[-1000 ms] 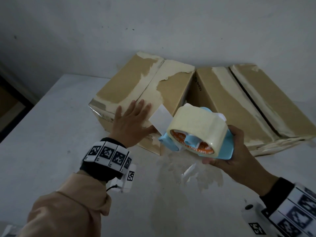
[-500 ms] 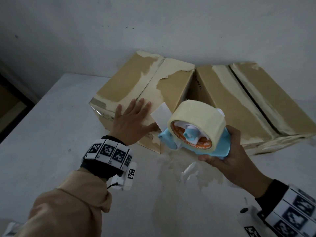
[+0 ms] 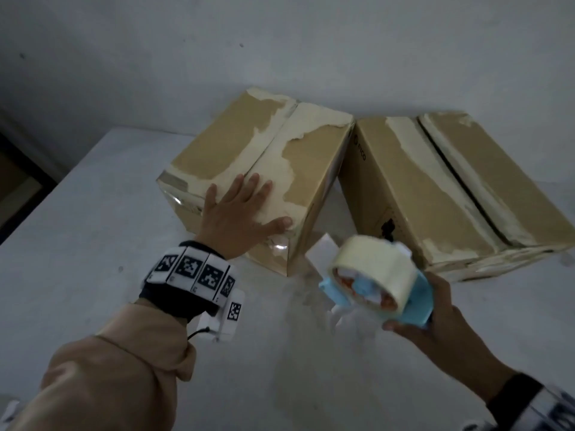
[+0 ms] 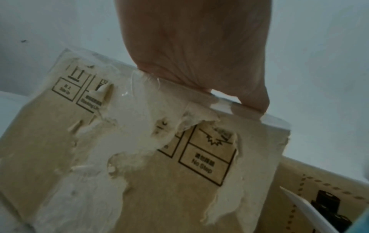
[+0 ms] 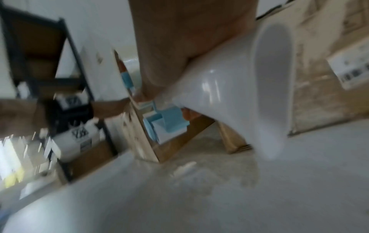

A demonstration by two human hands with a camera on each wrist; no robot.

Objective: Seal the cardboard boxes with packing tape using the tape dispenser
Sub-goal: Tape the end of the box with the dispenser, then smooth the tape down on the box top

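Two worn cardboard boxes stand side by side on the white table [image 3: 77,231]: the left box [image 3: 261,157] and the right box [image 3: 451,188], both with torn paper along their top seams. My left hand [image 3: 239,209] lies flat with spread fingers on the near end of the left box's top; its palm [image 4: 199,47] rests on the box edge [image 4: 199,100]. My right hand [image 3: 435,318] grips a blue tape dispenser [image 3: 417,303] with a pale tape roll [image 3: 373,259], held low in front of the gap between the boxes. A loose tape flap [image 3: 320,247] sticks out toward the left box.
A pale wall [image 3: 280,57] rises right behind the boxes. A dark shelf unit [image 5: 40,66] stands off the table's left side. Scuffed residue [image 3: 311,337] marks the table in front of the boxes.
My right hand has lowered the dispenser and drawn it back to the right, away from the left box. My left hand stays flat on the box top.
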